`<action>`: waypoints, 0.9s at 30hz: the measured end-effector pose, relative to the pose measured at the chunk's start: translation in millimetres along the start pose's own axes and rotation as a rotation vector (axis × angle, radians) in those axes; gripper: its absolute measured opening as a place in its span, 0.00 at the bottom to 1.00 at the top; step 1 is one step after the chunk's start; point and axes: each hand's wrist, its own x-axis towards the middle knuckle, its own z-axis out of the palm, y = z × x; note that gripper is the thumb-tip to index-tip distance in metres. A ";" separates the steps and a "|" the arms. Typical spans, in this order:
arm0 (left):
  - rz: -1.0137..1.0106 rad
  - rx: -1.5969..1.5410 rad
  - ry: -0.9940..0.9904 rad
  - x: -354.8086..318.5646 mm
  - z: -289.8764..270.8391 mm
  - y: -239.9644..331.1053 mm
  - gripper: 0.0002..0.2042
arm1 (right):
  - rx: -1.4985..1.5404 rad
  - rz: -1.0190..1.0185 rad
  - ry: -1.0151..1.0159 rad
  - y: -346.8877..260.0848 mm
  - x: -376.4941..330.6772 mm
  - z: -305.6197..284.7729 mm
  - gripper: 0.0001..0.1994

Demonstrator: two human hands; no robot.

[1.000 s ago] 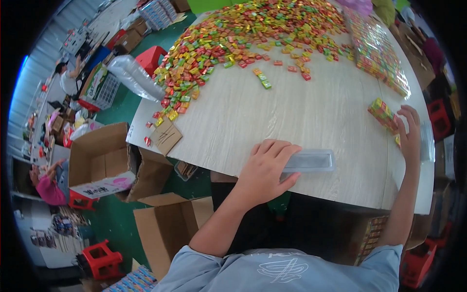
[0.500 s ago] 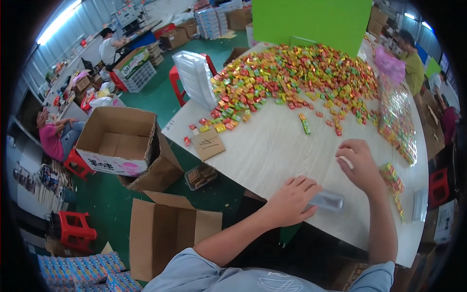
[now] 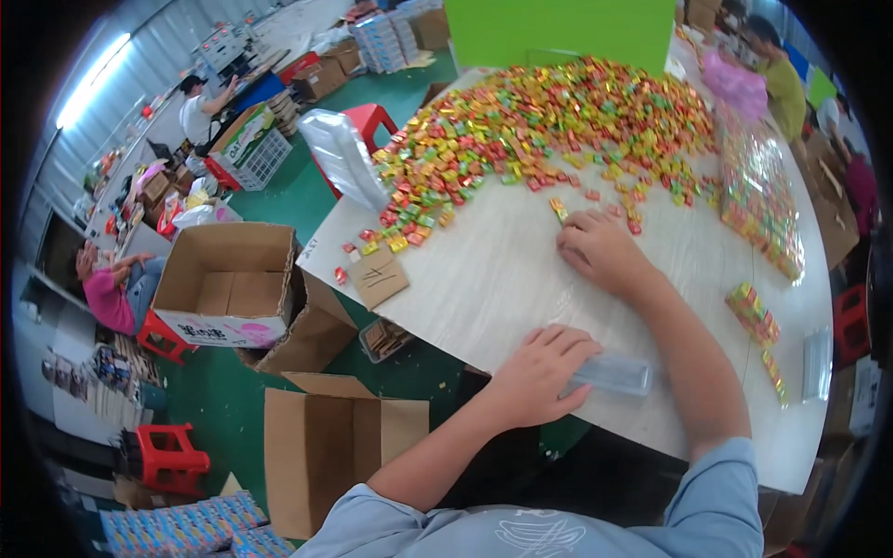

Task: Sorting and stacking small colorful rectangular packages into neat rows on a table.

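The left hand (image 3: 541,377) has its fingers and thumb partly closed about the left end of a clear plastic box (image 3: 619,374), which lies on the table (image 3: 484,298) just below and right of the frame's middle. From here the box looks light, thin-walled, fairly stiff and likely slick; a hard squeeze might dent it, so I'd hold it by both long walls. Higher up, the right hand (image 3: 600,249) has its fingers curled down beside a yellow-wrapped sweet (image 3: 558,208); whether they grip anything, I can't tell. That sweet seems light and slippery, best pinched by opposite sides. Beyond, a heap of wrapped sweets (image 3: 558,121) spreads across the upper middle, with a film-wrapped block (image 3: 758,209) at upper right.
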 end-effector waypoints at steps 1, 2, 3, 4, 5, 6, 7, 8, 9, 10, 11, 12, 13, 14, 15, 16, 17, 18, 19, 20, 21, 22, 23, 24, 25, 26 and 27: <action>-0.003 -0.007 0.026 0.0 -3.1 2.0 0.24 | 0.016 0.021 -0.001 -0.8 -2.6 2.4 0.05; -0.001 -0.009 0.061 3.3 -5.2 0.8 0.24 | 0.036 0.019 0.006 0.6 -2.8 1.4 0.05; -0.004 -0.011 0.047 4.9 -6.7 -3.6 0.24 | 0.054 0.015 0.014 1.9 -2.9 -0.1 0.05; -0.003 -0.075 0.087 5.8 -8.8 -9.0 0.23 | 0.062 0.025 0.018 2.6 -2.4 -1.5 0.05; -0.002 -0.137 0.133 8.1 -12.0 -11.8 0.23 | 0.041 0.045 -0.003 3.1 -2.1 -5.2 0.05; -0.006 -0.140 0.119 13.2 -18.5 -16.3 0.23 | 0.023 0.071 -0.027 5.3 -4.6 -5.5 0.05; 0.000 -0.005 0.169 23.6 -28.7 -21.9 0.22 | 0.031 0.082 -0.025 9.6 -7.5 -6.3 0.05; 0.007 0.135 0.217 34.9 -40.2 -27.3 0.21 | 0.025 0.121 0.008 12.4 -8.4 -7.7 0.06; 0.008 0.180 0.233 49.1 -49.6 -36.5 0.20 | 0.016 0.161 0.041 17.4 -8.8 -6.8 0.06; 0.007 0.232 0.251 64.5 -60.1 -44.0 0.19 | 0.026 0.165 0.048 22.2 -7.7 -5.3 0.06; -0.042 0.242 0.231 81.5 -66.0 -57.1 0.18 | 0.015 0.223 0.085 28.5 -7.1 -1.8 0.07; -0.084 0.246 0.212 99.2 -68.1 -72.4 0.18 | -0.004 0.286 0.120 32.5 -9.6 -1.9 0.09; -0.085 0.256 0.205 112.8 -71.9 -89.1 0.18 | 0.004 0.286 0.128 31.0 -8.3 -2.3 0.09; -0.096 0.303 0.202 126.2 -72.2 -108.0 0.16 | 0.060 0.323 0.139 29.9 -7.5 -3.7 0.10; -0.101 0.350 0.198 136.9 -71.4 -117.5 0.14 | 0.112 0.362 0.154 30.7 -7.1 -6.0 0.12; -0.093 0.353 0.191 141.0 -69.3 -125.3 0.14 | 0.112 0.369 0.162 31.1 -7.0 -3.7 0.12; -0.126 0.386 0.146 148.2 -67.3 -129.8 0.13 | 0.134 0.354 0.201 32.9 -8.9 0.9 0.12; -0.160 0.419 0.102 154.4 -65.2 -134.5 0.11 | 0.156 0.338 0.238 35.2 -9.9 4.8 0.12; -0.146 0.414 0.091 155.7 -61.8 -138.4 0.11 | 0.150 0.354 0.244 38.7 -10.2 8.0 0.12; -0.129 0.370 0.108 151.8 -57.9 -139.4 0.10 | 0.178 0.336 0.234 38.8 -10.1 10.2 0.13; -0.115 0.326 0.126 150.4 -55.5 -142.0 0.10 | 0.206 0.317 0.223 39.1 -9.9 12.3 0.14; -0.108 0.314 0.113 152.8 -55.9 -147.0 0.10 | 0.203 0.335 0.221 40.7 -9.2 13.5 0.14; -0.058 0.284 0.104 152.8 -59.5 -148.9 0.10 | 0.196 0.317 0.206 38.9 -5.2 11.2 0.15; -0.009 0.253 0.098 152.2 -60.8 -150.2 0.11 | 0.189 0.296 0.190 37.3 -3.5 9.8 0.16; -0.015 0.246 0.094 151.1 -59.1 -150.5 0.11 | 0.193 0.302 0.183 35.4 -4.1 10.6 0.16; 0.039 0.240 0.081 153.0 -57.9 -148.1 0.11 | 0.190 0.269 0.166 35.0 -3.9 10.6 0.17; 0.092 0.235 0.069 154.1 -57.2 -146.0 0.12 | 0.187 0.234 0.149 34.2 -3.5 10.6 0.18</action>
